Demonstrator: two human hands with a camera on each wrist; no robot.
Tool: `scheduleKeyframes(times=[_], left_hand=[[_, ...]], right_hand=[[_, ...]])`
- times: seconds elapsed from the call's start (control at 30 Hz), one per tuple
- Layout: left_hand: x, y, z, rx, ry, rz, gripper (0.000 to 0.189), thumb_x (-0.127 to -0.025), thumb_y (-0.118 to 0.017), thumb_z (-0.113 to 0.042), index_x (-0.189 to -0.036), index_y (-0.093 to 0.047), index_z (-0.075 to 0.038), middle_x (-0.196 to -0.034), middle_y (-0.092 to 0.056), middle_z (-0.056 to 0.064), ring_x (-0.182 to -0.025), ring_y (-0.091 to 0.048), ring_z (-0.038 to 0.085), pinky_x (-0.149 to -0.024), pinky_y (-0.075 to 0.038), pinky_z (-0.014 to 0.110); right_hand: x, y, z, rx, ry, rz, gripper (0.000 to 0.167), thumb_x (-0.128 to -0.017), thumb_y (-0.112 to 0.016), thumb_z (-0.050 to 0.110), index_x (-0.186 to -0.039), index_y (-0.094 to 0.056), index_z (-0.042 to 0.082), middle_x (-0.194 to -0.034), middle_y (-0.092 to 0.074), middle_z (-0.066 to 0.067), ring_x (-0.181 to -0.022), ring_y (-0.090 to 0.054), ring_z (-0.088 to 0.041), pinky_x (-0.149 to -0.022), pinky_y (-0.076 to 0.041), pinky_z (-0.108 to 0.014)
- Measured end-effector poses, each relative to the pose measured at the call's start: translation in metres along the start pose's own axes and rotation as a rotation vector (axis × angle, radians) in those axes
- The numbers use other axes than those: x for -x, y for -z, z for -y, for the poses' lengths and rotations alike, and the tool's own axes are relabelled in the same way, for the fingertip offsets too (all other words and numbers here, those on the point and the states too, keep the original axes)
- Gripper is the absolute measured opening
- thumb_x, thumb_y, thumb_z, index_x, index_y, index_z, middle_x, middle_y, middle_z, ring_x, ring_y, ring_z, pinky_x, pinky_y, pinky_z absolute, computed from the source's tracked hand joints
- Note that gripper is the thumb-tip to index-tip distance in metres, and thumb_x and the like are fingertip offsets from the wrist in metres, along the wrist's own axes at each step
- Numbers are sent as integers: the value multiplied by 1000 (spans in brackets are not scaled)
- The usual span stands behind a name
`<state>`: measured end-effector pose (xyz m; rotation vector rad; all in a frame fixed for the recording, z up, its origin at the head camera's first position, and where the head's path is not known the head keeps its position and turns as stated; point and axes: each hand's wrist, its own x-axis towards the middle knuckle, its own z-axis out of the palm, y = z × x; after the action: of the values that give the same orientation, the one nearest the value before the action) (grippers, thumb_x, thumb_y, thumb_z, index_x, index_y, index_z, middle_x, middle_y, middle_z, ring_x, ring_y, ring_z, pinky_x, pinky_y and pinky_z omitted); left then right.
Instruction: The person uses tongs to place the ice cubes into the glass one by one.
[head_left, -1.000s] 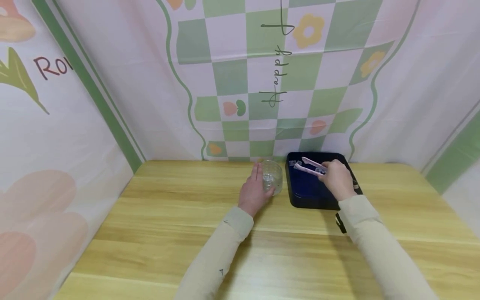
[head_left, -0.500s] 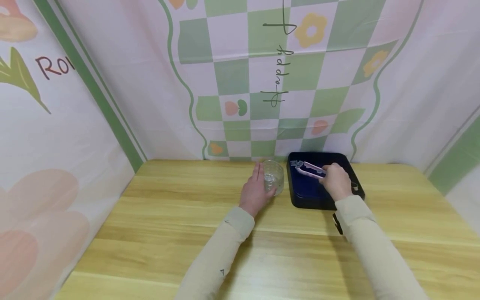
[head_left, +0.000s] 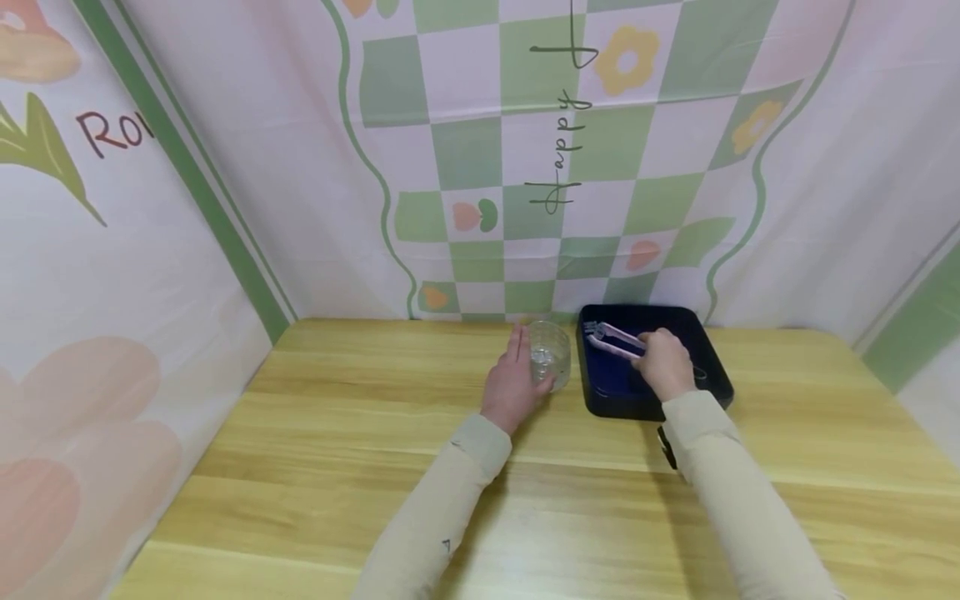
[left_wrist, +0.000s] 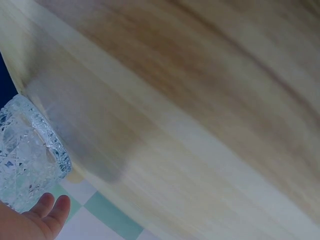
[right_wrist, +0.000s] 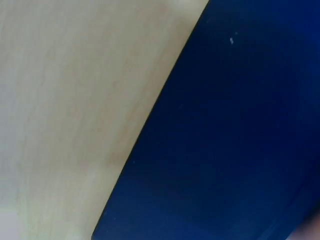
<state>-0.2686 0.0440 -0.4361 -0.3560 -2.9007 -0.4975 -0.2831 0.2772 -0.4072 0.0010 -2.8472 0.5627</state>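
Observation:
In the head view, my left hand holds a clear glass on the table, fingers along its left side and thumb at its front. Clear pieces lie inside the glass. The left wrist view shows the cut pattern of the glass and two fingertips beside it. My right hand grips pale pink tongs over a dark blue tray. The tongs' tips are around or against a clear cube; which one is too small to tell. More clear cubes lie in the tray's far left corner.
The tray stands just right of the glass, near the back of the wooden table. A patterned cloth hangs behind the table's far edge. Something black shows beside the right cuff.
The right hand has moved slightly left, and the tongs' tips have come down among the clear cubes and drawn closer together. The left hand stays at the glass.

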Motion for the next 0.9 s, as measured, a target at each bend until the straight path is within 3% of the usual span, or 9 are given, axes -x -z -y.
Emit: scheduleKeyframes(times=[0.53, 0.9], left_hand=[[0, 0, -1, 6, 16, 13, 89, -90, -56, -52, -153, -15, -5, -161, -19, 7, -117, -59, 24, -91, -55, 34], [0, 1, -1, 12, 17, 16, 89, -90, -57, -52, -153, -15, -5, -161, -18, 7, -115, -60, 23, -90, -56, 34]], right_hand=[[-1, -2, 2, -3, 31, 38, 31, -78, -67, 3, -106, -65, -10, -98, -63, -31, -90, -59, -49, -78, -48, -59], [0, 1, 8, 1, 33, 64, 25, -77, -67, 2, -101, -69, -7, -97, -67, -31, -82, -62, -46, -72, -50, -57]])
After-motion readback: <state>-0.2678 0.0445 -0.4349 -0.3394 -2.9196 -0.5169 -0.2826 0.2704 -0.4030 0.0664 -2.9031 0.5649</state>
